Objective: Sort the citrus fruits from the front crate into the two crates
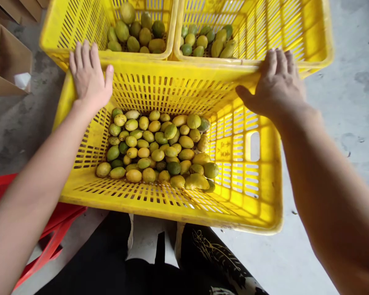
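While a cardboard box [9, 61] sits open at the far left edge of the concrete floor [341, 123] and a red plastic frame [53, 229] lies nearer on that side, the left hand [89, 78] lies flat over the far left corner of the near yellow crate [249, 205], fingers spread past the rim and thumb hooked on its inner side. This crate stands in the middle of the floor, just in front of the person's dark trousers [117, 262], and a heap of yellow and green fruit [160, 149] covers its bottom. Beyond its far rim, touching it, stand two more yellow crates side by side: the far left crate [67, 24] and the far right crate [295, 28], each holding a few greenish fruit. The right hand [276, 84] clasps the near crate's far right corner, fingers over the rim, thumb on the inside wall.
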`<state>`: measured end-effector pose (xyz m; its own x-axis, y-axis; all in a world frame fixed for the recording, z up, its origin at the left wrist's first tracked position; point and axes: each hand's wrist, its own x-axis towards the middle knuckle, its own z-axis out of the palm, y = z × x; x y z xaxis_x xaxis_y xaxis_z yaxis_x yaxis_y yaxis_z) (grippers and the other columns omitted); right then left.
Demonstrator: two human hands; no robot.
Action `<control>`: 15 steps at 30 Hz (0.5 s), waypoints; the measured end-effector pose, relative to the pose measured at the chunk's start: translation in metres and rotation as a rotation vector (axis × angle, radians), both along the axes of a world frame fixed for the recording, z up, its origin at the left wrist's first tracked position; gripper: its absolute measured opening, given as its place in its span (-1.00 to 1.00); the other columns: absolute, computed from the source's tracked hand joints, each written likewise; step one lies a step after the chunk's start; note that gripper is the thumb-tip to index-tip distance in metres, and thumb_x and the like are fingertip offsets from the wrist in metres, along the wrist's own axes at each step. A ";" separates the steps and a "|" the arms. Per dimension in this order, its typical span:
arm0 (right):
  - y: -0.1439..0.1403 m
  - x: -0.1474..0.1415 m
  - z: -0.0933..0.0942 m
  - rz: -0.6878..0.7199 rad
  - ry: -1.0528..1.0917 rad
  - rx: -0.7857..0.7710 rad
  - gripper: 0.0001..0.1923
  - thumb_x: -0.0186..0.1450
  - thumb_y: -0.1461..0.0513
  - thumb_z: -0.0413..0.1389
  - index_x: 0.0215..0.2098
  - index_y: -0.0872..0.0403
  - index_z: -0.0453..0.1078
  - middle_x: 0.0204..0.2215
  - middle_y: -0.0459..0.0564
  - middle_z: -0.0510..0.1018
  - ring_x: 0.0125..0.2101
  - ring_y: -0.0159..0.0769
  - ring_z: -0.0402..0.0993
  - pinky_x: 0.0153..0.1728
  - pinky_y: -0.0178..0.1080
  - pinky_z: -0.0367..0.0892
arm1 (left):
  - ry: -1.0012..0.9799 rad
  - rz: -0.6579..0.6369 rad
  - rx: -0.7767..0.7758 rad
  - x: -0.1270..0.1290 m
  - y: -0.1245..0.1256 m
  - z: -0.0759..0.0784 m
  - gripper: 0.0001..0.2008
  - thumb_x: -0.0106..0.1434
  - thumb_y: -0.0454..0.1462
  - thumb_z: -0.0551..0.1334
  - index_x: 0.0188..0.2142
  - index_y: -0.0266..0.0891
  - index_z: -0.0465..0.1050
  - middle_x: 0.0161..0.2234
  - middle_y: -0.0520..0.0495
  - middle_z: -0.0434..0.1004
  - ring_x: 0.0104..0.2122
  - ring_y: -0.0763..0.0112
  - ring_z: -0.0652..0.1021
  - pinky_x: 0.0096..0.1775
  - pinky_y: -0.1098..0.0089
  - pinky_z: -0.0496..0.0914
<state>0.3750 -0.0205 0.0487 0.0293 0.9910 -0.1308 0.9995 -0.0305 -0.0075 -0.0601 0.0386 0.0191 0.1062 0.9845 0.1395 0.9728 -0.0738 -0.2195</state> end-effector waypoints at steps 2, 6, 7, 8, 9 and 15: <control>-0.009 -0.009 0.001 0.041 -0.005 -0.032 0.06 0.57 -0.10 -0.01 0.76 0.13 -0.46 0.72 0.32 -0.22 0.70 0.32 -0.39 0.58 0.42 -0.12 | -0.096 0.033 -0.039 0.016 -0.018 -0.001 -0.09 0.56 0.18 -0.46 0.66 -0.34 -0.65 0.71 0.41 -0.40 0.22 0.81 -1.04 0.37 0.56 -0.89; -0.030 -0.038 -0.006 0.129 0.056 -0.055 0.05 0.50 -0.03 0.07 0.75 0.11 -0.33 0.73 0.29 -0.32 0.70 0.29 -0.52 0.61 0.39 -0.29 | -0.192 0.024 -0.162 0.040 -0.044 -0.001 0.15 0.43 0.41 -0.35 0.63 -0.29 -0.83 0.71 0.36 -0.53 0.21 0.55 -1.08 0.51 0.17 -0.77; -0.034 -0.045 -0.011 0.175 0.038 -0.072 -0.04 0.50 -0.01 0.06 0.73 0.10 -0.15 0.73 0.28 -0.25 0.69 0.31 -0.51 0.61 0.40 -0.31 | -0.195 0.016 -0.171 0.044 -0.047 -0.002 0.22 0.38 0.47 -0.31 0.61 -0.29 -0.89 0.71 0.34 -0.49 0.28 0.35 -1.06 0.50 0.07 -0.79; -0.036 -0.052 -0.018 0.239 0.014 -0.106 -0.14 0.49 0.04 0.05 0.67 0.14 0.06 0.71 0.33 -0.12 0.69 0.36 -0.42 0.60 0.44 -0.29 | -0.205 0.020 -0.178 0.047 -0.049 -0.002 0.26 0.36 0.49 -0.30 0.59 -0.30 -0.91 0.72 0.29 -0.44 0.35 0.20 -1.00 0.50 0.01 -0.79; -0.038 -0.059 -0.026 0.310 -0.010 -0.175 -0.26 0.47 0.10 0.05 0.56 0.17 0.26 0.66 0.38 0.09 0.68 0.41 -0.24 0.58 0.49 -0.20 | -0.224 0.040 -0.186 0.050 -0.050 -0.003 0.26 0.36 0.49 -0.31 0.59 -0.33 -0.90 0.72 0.24 -0.42 0.42 0.10 -0.93 0.51 -0.01 -0.77; -0.053 -0.089 -0.079 0.518 -0.034 -0.815 -0.62 0.35 0.27 0.14 0.09 -0.09 0.59 -0.01 0.23 0.77 0.11 0.20 0.72 0.13 0.18 0.61 | -0.283 0.003 -0.502 0.057 -0.059 -0.026 0.16 0.45 0.35 -0.02 0.74 -0.16 -0.49 0.73 0.01 -0.54 0.67 -0.09 -0.37 0.62 -0.08 -0.22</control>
<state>0.2862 -0.0731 -0.0298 -0.3692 0.4878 -0.7910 0.8899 0.4308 -0.1497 -0.0033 -0.0202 -0.0070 0.1296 0.9377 -0.3224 0.9889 -0.0986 0.1108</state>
